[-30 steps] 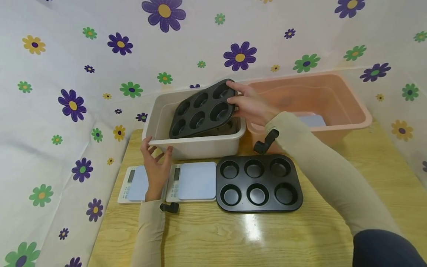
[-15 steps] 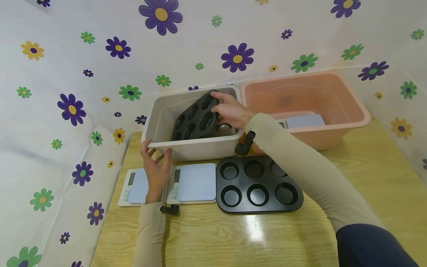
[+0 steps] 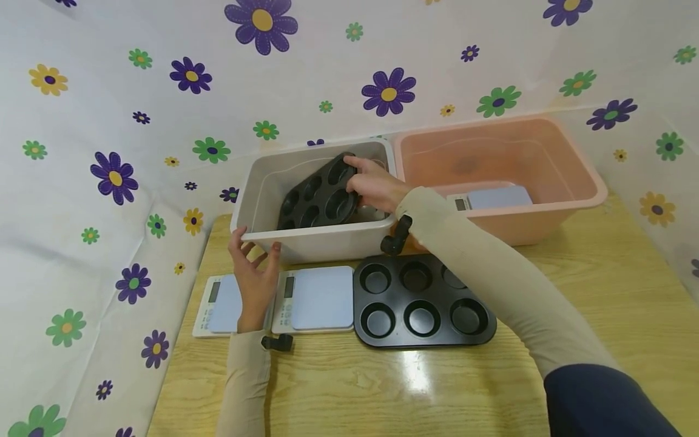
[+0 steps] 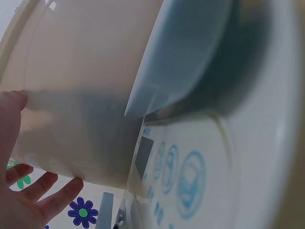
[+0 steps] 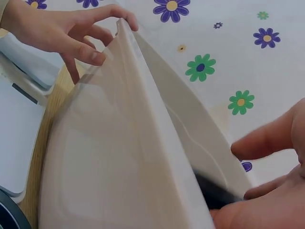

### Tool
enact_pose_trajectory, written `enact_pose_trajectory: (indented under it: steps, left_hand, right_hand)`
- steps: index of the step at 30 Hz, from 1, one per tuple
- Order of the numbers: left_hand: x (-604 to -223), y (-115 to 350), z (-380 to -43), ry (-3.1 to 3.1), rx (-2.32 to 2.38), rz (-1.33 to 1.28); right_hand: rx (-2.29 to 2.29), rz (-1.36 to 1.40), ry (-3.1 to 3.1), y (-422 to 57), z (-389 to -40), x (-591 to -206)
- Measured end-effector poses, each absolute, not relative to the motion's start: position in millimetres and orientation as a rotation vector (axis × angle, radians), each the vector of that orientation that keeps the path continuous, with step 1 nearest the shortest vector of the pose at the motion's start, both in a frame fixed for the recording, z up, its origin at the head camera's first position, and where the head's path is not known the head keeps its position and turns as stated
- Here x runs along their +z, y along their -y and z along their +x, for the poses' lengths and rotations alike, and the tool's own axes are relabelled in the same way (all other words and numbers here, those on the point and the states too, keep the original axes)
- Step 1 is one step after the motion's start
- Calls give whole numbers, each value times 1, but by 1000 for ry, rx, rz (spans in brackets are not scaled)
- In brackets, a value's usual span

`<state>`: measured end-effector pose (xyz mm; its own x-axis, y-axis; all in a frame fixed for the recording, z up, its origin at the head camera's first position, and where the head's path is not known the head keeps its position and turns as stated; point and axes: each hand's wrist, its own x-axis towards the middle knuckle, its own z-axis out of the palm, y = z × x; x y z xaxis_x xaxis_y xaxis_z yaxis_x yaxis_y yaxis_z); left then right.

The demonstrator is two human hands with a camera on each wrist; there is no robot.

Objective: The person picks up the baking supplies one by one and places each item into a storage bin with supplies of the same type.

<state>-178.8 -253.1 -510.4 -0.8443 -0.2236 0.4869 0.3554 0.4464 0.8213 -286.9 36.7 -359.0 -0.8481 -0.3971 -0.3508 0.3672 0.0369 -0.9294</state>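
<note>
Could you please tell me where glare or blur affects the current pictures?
Head view: glare on the wooden table below the muffin tray lying there; left wrist view: the scale blurs toward the right; right wrist view: the held tray looks soft.

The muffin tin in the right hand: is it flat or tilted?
Tilted: the muffin tin slants in the white bin, its end in the right hand higher than the other.
</note>
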Motion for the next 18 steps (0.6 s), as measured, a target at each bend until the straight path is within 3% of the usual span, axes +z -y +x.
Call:
enact_pose_trajectory:
  steps: [8,18]
  left_hand:
    - [-508,254,-180,2163,-1397,-120]
    - [-507,253,-179,2159,-1425,-101]
  right_hand:
    - [-1609,-102,-2169,-50,-286,-344]
    - [-1662,-145,-2042,-82,-268,-337]
